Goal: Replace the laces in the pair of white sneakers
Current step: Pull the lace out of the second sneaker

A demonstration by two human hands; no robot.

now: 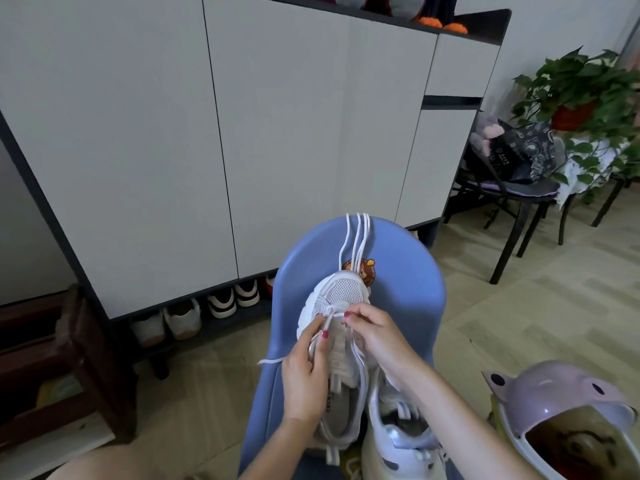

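Both hands [304, 370] [375, 336] pinching lace [332, 311] at sneaker [341, 292] eyelets

- A home entryway, by the look of it: a tall white shoe cabinet [214, 133] with pairs of shoes [204, 311] tucked underneath.
- Pale floor tiles [519, 306], a trailing potted plant [585, 98], a dark chair [512, 202] holding bags.
- Lilac helmet [557, 403] close by.

Red polish is noted on the nails of the left hand [304, 379] and right hand [372, 336]; forearms are unsleeved.
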